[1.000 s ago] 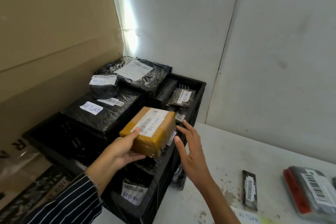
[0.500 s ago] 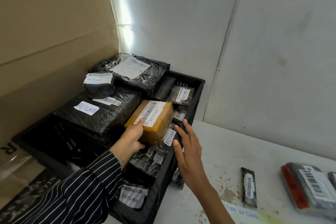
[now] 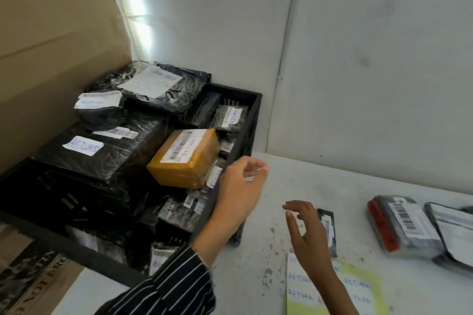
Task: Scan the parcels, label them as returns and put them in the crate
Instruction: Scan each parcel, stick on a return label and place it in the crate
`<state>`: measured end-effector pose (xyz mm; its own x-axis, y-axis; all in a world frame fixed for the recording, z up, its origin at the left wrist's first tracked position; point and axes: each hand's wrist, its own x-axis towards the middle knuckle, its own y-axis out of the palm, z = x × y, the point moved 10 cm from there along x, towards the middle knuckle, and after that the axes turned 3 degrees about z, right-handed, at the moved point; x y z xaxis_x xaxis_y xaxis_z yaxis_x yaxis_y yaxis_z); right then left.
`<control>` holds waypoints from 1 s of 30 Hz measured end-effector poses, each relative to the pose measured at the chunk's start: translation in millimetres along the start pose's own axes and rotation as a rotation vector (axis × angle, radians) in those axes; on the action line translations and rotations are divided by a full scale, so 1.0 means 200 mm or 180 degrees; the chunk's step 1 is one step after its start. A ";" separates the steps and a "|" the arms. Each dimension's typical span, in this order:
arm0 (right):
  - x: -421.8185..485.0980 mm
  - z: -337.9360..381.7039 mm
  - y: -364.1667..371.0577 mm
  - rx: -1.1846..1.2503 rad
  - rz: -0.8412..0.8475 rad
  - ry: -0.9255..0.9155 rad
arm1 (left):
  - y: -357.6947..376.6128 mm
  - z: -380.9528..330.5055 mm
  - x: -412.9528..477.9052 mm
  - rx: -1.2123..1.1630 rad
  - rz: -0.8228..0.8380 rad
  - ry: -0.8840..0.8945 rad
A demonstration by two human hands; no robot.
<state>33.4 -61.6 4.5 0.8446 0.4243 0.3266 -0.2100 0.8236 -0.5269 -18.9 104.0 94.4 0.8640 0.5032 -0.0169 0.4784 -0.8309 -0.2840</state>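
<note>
Yellow-brown taped cardboard parcel (image 3: 184, 158) lies in the black plastic crate (image 3: 240, 91), resting on smaller black packets and against the large black-wrapped parcel (image 3: 107, 153) on its far side from the hands. Its white barcode label, with RETURN handwritten on it, faces up. Its long axis runs away from the person and a little to the right, with the near end lower than the far end.

The left hand (image 3: 240, 186) reaches out of a dark striped sleeve (image 3: 174, 281), forearm angled up and to the right across the crate's near corner. The hand hangs over the crate's right rim, just to the right of the yellow-brown parcel and not touching it. Its fingers are loosely curled, and I see nothing held in them, though the fingertips are blurred.

The right hand (image 3: 307, 233) hovers over the white speckled tabletop (image 3: 332, 186), lower and further right than the left one, well apart from the crate. Its fingers are spread and gently bent, gripping nothing.

A slim black parcel (image 3: 329, 215) with a small white label lies on the tabletop just beyond this hand's fingers, partly hidden by them, its long axis pointing away from the person. Under the right wrist lies a sheet of handwritten RETURN labels on yellow backing (image 3: 363, 286). Further right of that hand sits a grey-wrapped parcel with a red edge (image 3: 401, 225), barcode label up.
</note>
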 end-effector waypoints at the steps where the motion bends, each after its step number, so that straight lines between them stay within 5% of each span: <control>1: -0.03 -0.08 -0.04 -0.0107 -0.0065 0.0103 | 0.08 0.03 0.01 0.0004 0.0081 0.0009; 6: -0.14 -0.55 -0.21 -0.0830 -0.0242 0.0970 | 0.53 0.35 0.07 0.0220 0.0587 -0.0445; 10: -0.16 -0.88 -0.21 -0.1451 0.0207 0.2031 | 0.85 0.70 0.04 0.0524 0.1304 -0.1089; 18: -0.19 -1.09 -0.16 -0.1959 0.0403 0.2678 | 1.25 0.94 0.00 0.0240 0.1866 -0.1753; 25: -0.24 -1.08 -0.19 -0.0005 -0.0227 0.2580 | 1.35 1.00 -0.01 -0.0727 0.1733 -0.2248; 30: -0.25 -0.95 -0.38 0.0932 -0.0393 0.2202 | 1.27 0.91 0.03 -0.0825 0.1397 -0.1816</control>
<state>101.1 -216.5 -121.7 0.9664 0.0694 -0.2475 -0.1346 0.9569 -0.2574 79.0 -60.6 -151.7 0.8020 0.1000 -0.5889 0.1923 -0.9766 0.0959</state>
